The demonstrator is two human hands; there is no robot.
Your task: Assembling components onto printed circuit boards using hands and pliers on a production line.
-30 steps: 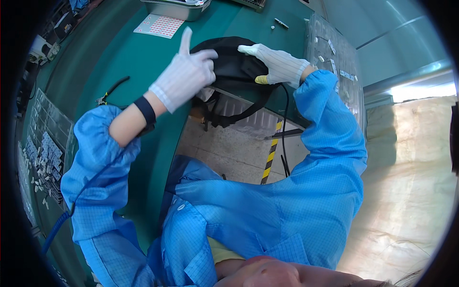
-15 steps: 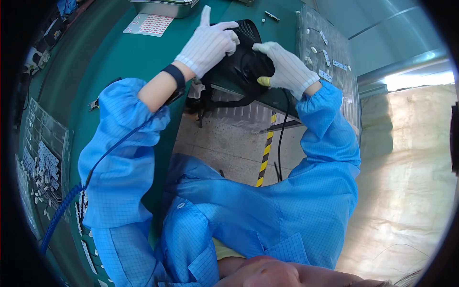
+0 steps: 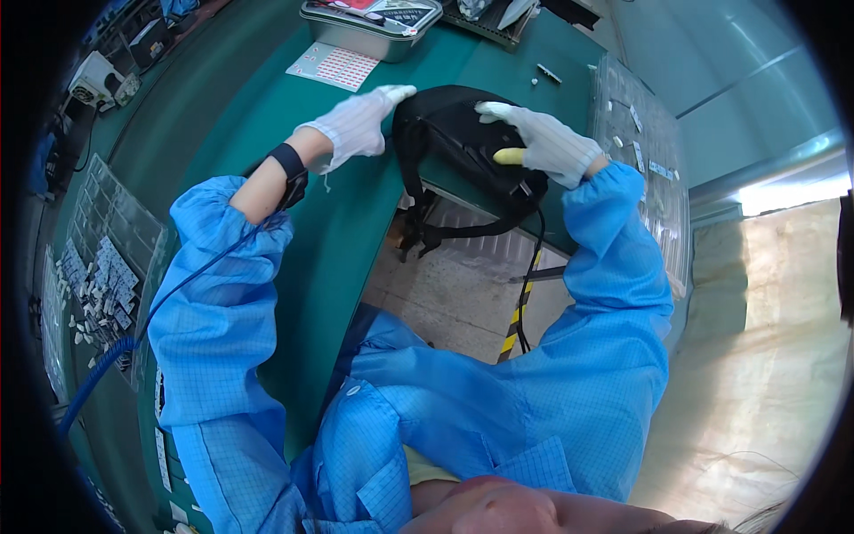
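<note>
A black bag-like pack (image 3: 467,133) with straps lies at the table's near edge, its straps hanging over and a black cable running down from its right side. My right hand (image 3: 559,147), in a white striped glove with a yellowish thumb tip, rests against the pack's right part, thumb and fingers spread. To the left, my left hand (image 3: 356,126) in a white glove has its fingers stretched toward the pack's left edge; whether the tips touch it I cannot tell. A dark band (image 3: 286,162) with a blue cord circles my left wrist.
On the green table (image 3: 311,231), a metal tin (image 3: 382,36) and a red-marked label sheet (image 3: 333,67) lie beyond my left hand. A clear tray (image 3: 614,98) with small parts stands at right; another parts tray (image 3: 147,236) is at left. Striped tape (image 3: 510,343) marks the floor.
My left hand has come off the top of the pack and moved left and down. The pack's mesh side is out of sight, and its smooth black top shows. My right hand stays on it.
</note>
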